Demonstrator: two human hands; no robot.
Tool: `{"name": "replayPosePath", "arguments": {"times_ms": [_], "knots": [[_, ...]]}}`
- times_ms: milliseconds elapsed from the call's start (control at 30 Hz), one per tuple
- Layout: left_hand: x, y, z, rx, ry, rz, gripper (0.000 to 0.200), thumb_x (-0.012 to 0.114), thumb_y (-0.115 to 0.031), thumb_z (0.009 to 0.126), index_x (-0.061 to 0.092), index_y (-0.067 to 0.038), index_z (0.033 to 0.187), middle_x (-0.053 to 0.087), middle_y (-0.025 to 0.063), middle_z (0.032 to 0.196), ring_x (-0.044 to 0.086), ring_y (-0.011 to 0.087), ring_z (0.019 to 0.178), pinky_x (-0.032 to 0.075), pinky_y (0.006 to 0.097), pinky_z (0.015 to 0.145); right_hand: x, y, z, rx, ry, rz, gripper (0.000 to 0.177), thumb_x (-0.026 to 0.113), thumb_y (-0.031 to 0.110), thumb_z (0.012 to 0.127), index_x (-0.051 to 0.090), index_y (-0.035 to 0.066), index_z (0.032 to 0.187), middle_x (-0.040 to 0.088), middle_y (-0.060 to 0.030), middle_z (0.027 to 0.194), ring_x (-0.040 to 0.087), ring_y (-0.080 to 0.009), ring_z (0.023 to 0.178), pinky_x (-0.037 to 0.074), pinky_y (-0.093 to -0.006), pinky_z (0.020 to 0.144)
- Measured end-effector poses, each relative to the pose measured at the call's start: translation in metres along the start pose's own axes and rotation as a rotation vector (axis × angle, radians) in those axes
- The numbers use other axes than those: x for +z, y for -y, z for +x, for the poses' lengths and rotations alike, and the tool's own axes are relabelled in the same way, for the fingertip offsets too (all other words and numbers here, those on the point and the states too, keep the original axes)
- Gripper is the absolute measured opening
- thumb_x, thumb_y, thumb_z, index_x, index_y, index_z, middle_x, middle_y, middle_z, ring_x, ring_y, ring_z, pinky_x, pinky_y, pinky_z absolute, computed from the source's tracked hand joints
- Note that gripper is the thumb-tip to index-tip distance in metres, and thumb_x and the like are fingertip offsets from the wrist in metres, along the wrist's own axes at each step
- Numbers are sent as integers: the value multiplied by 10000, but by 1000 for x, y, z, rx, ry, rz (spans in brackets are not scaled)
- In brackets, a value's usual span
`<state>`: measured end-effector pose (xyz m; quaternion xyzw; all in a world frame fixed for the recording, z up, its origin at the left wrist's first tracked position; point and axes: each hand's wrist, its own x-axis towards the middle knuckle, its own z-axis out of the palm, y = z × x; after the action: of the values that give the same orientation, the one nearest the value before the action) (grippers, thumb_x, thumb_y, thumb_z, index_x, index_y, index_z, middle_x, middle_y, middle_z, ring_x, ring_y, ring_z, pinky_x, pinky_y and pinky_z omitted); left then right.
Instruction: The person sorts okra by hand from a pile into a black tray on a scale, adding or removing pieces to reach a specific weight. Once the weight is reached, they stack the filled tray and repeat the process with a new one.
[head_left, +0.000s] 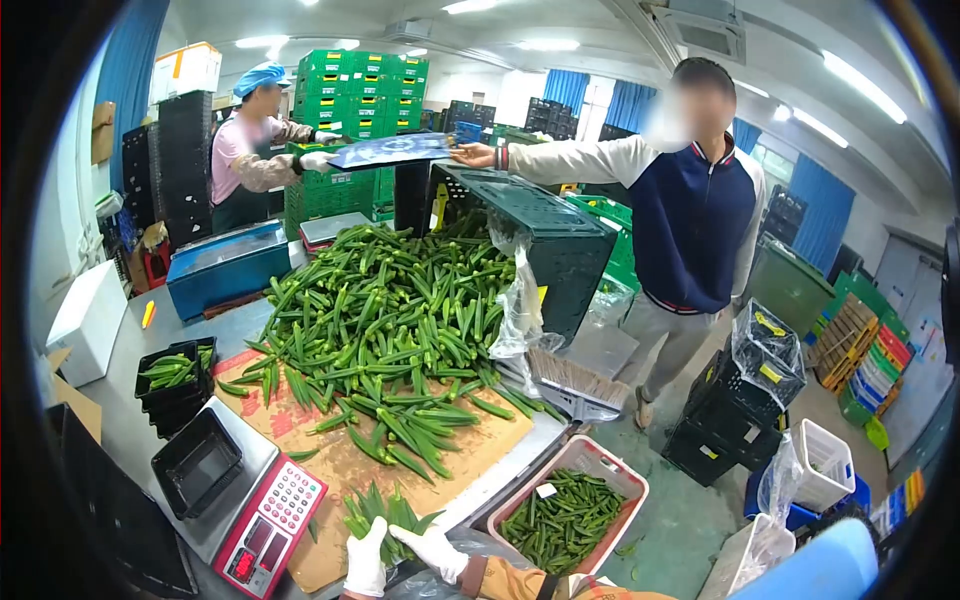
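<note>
Both my hands wear white gloves at the bottom centre, over the near edge of the tan board (465, 470). My left hand (366, 560) and my right hand (437, 550) are closed on a bunch of okra (385, 512), its pods fanning out away from me. Beyond them a large heap of okra (380, 310) spreads over the board from a tipped dark green crate (540, 225). To the left, a black tray (198, 465) rests on a scale with a pink keypad panel (272, 525). More black trays (172, 375) stand behind it, the top one holding okra.
A crate of okra (570, 520) stands low at my right, below a broom head (580, 385). Across the table, two people hold a blue board (390, 151) between them. A blue box (228, 265) sits at the back left; stacked black crates (730, 410) stand on the right floor.
</note>
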<state>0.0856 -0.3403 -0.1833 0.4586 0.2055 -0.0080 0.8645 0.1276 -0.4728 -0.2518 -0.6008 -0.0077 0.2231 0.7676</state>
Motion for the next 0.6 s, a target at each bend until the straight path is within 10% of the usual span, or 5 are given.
{"name": "replayPosePath", "arguments": {"times_ms": [267, 300, 600], "knots": [[-32, 28, 28, -154, 22, 41, 307, 700, -230, 1005, 649, -65, 1259, 684, -2, 928, 592, 62, 683, 453, 244, 532, -4, -7, 4, 53, -91, -125, 464, 782, 337, 916, 705, -27, 1192, 741, -87, 1049, 661, -162, 960, 528, -308, 874], [-4, 16, 13, 26, 83, -166, 281, 681, -74, 976, 651, -36, 1253, 709, 60, 1104, 690, 177, 947, 575, 349, 822, 8, 21, -4, 10, -89, -46, 438, 780, 292, 923, 696, -32, 1206, 735, -76, 1065, 660, -162, 947, 534, -314, 857], [-4, 0, -7, -21, 134, -152, 309, 633, -102, 1009, 616, -37, 1311, 693, 82, 1221, 684, 209, 1076, 568, 363, 929, -2, 37, -20, -174, 132, -23, 481, 733, 70, 936, 567, -17, 1379, 681, -81, 1244, 633, -155, 1097, 524, -317, 961]]}}
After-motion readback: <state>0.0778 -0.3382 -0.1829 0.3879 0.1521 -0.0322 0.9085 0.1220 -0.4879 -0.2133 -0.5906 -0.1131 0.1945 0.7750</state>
